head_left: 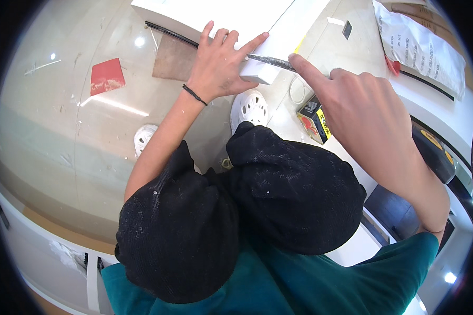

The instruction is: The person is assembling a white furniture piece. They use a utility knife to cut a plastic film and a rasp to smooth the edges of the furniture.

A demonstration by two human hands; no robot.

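Observation:
My left hand (220, 63) lies with its fingers spread on the edge of a large white panel (215, 11). Its thumb rests by the end of a white block-like piece (260, 72) at the panel's near corner. From the right, my right hand (365, 105) grips a narrow grey blade-like tool (270, 61), its index finger stretched along it. The tool's tip reaches the left hand's fingers, over the white piece. Most of the tool's grip is hidden, so its exact kind cannot be told.
A red square piece (108, 76) and a brown sheet (174, 59) lie on the floor at left. My white shoe (251, 109) is just below the panel. At right are a black and yellow box (314, 119), a small dark object (347, 30) and a white sack (420, 50).

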